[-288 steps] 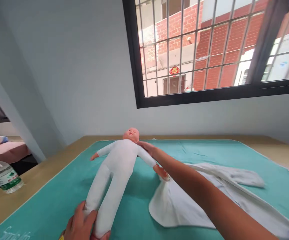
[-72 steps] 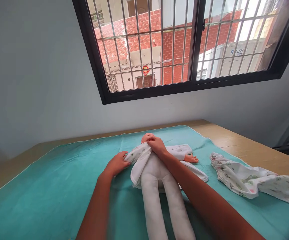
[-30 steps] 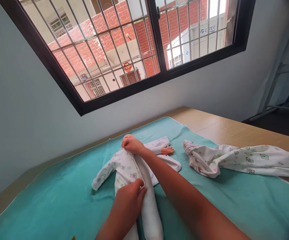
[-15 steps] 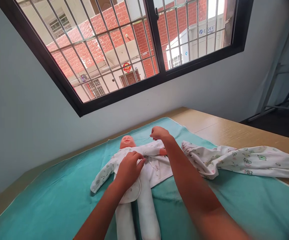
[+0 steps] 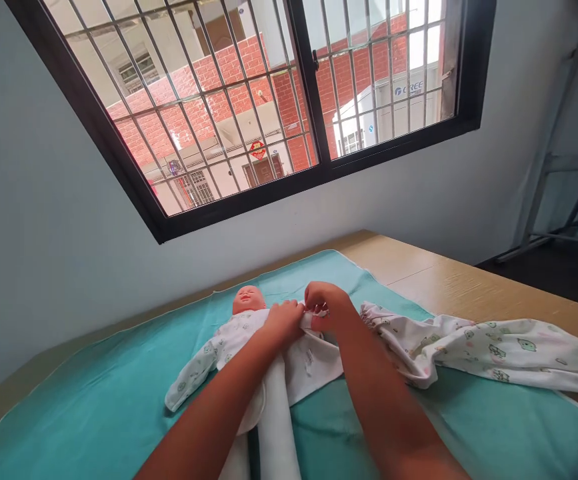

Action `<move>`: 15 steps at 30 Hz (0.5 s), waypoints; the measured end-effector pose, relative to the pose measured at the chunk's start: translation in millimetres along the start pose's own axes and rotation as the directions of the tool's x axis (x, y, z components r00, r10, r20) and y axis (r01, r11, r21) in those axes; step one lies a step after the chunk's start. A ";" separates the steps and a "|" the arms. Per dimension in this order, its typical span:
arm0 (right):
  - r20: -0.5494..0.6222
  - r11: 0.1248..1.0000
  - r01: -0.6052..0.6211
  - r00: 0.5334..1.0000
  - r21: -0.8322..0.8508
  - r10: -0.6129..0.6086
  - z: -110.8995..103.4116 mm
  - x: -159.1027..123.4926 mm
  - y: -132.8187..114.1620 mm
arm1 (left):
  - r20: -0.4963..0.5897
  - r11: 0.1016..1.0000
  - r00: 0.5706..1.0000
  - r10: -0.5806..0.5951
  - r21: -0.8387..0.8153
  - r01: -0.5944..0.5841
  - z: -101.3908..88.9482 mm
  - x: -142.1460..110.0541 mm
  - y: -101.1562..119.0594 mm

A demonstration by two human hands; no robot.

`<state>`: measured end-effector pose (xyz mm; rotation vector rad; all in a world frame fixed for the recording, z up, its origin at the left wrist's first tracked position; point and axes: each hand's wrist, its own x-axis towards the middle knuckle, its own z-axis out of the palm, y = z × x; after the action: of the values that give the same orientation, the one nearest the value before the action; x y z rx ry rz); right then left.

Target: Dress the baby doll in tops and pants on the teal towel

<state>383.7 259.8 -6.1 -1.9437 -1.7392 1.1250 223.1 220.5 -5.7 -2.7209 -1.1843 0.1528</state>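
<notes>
A baby doll (image 5: 249, 300) lies on its back, head toward the window, in a white printed baby shirt (image 5: 241, 330). Its white soft legs (image 5: 279, 427) point toward me. One sleeve covers the arm on the left; the shirt's other front lies spread out on the right. My left hand (image 5: 286, 321) is closed around the sleeved arm on the right side. Just beyond it, my right hand (image 5: 326, 301) pinches the sleeve's end by the doll's small red hand (image 5: 320, 324). My fingers partly hide the cuff.
White printed baby trousers (image 5: 509, 347) lie to the right, reaching over the edge of a teal cloth (image 5: 119, 393). The cloth covers much of a wooden table (image 5: 419, 267). A barred window (image 5: 319, 107) is in the wall behind, and a metal frame (image 5: 539, 193) stands at the far right.
My left hand has moved from the doll's chest to its sleeved arm on the right. My right hand has come down to the sleeve's end. The view has tilted up slightly.
</notes>
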 end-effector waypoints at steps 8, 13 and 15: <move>0.108 0.982 0.141 0.982 0.128 -0.155 0.1 -2.5 -19.0 | -0.129 0.996 0.992 0.004 -0.091 -0.016 -36.5 -28.4 -53.7; 0.193 0.889 0.250 0.920 0.383 -0.342 17.3 -6.2 -28.7 | -0.229 0.982 0.973 -0.036 -0.189 -0.008 -32.0 -29.6 -49.3; 0.122 0.862 0.263 0.930 0.434 -0.346 22.5 -4.5 -29.8 | -0.217 0.972 0.974 -0.067 -0.234 0.015 -29.6 -28.3 -46.7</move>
<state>347.0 256.1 1.1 -1.2900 -1.6581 1.4567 175.2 227.6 33.2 -2.8098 -1.2602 -0.3091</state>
